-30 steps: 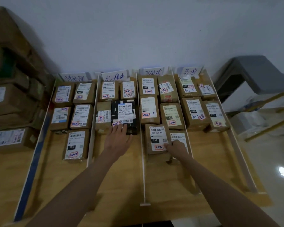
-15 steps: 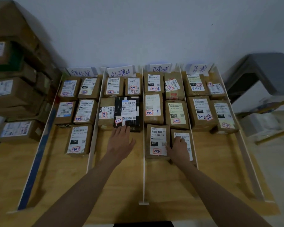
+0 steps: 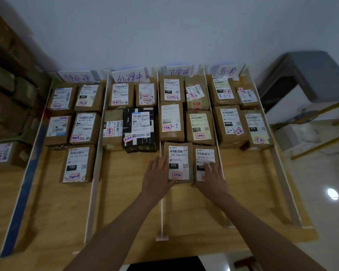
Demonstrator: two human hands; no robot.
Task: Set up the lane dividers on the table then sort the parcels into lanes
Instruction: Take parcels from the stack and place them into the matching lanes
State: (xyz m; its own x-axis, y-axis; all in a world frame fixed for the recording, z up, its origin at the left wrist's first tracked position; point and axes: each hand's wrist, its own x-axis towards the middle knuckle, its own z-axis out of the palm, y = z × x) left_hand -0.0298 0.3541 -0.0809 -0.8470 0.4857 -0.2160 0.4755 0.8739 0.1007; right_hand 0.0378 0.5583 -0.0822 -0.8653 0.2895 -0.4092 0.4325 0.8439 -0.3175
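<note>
Two hands meet at the front of the third lane. The left hand, fingers straight and together, presses flat against the left side of the 032 parcel. The right hand lies open on top of the 15H parcel, which touches it on the right. White dividers split the table into four lanes of parcels.

Left hand flat, fingers straight; right hand likewise.
</note>
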